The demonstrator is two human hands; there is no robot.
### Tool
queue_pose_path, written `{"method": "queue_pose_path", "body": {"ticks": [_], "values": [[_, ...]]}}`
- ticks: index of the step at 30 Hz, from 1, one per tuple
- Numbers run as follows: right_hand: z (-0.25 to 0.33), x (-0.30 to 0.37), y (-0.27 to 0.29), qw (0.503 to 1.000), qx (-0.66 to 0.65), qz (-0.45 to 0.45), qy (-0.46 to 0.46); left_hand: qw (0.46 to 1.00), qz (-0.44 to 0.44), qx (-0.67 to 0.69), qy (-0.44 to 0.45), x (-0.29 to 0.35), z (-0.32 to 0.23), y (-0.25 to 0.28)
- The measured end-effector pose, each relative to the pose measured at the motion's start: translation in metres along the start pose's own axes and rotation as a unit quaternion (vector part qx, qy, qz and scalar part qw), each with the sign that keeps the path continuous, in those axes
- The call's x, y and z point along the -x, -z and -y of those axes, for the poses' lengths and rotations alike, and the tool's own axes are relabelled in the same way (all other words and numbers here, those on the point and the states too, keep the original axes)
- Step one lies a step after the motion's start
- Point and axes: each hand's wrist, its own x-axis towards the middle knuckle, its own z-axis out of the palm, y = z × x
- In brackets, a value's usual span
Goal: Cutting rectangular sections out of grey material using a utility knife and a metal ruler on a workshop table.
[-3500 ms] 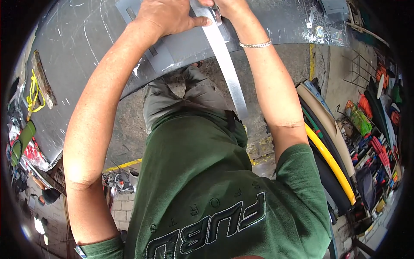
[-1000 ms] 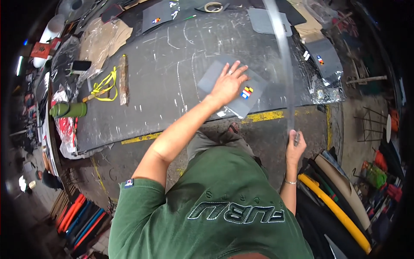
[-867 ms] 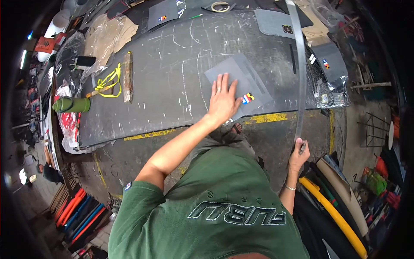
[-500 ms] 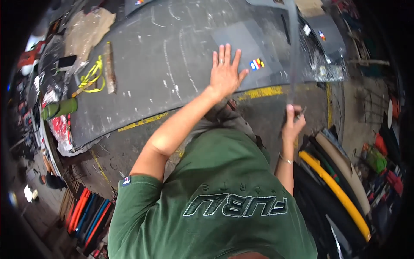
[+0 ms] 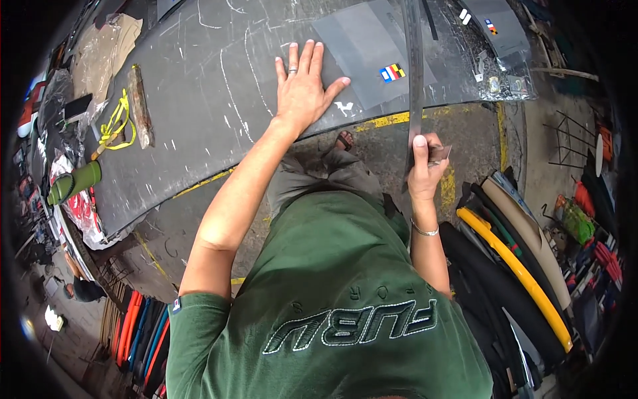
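My left hand (image 5: 304, 84) lies flat with fingers spread on the dark scratched worktable (image 5: 199, 86), its fingertips next to a grey sheet (image 5: 372, 46) with a small coloured sticker. My right hand (image 5: 424, 169) grips the near end of a long metal straightedge (image 5: 413, 60) that runs away from me across the grey sheet. The same hand also pinches a small flat object, too small to identify. A ring sits on one left finger, and a bracelet circles the right wrist.
A wooden block (image 5: 141, 106), yellow cord (image 5: 114, 123) and a green bottle (image 5: 73, 184) lie on the table's left. Another grey sheet (image 5: 495, 26) is at the far right. Rolled material, one roll yellow (image 5: 515, 276), is stacked on the floor at right. Coloured strips (image 5: 136, 329) lie lower left.
The view has shifted closer over the table. My left hand stays pressed flat by the grey sheet. My right hand has risen toward the table edge, still gripping the straightedge.
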Motion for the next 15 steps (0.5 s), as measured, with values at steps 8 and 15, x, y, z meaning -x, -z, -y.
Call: {"method": "queue_pose_path", "body": {"ticks": [8,15], "values": [[0.003,0.006,-0.008,0.996,0.081,0.037,-0.026,0.997,0.052,-0.042,-0.033,-0.012,0.021,0.002],[-0.014,0.019,-0.022,0.930,0.280,0.143,-0.188,0.997,0.013,0.060,-0.038,-0.014,0.032,0.004]]}}
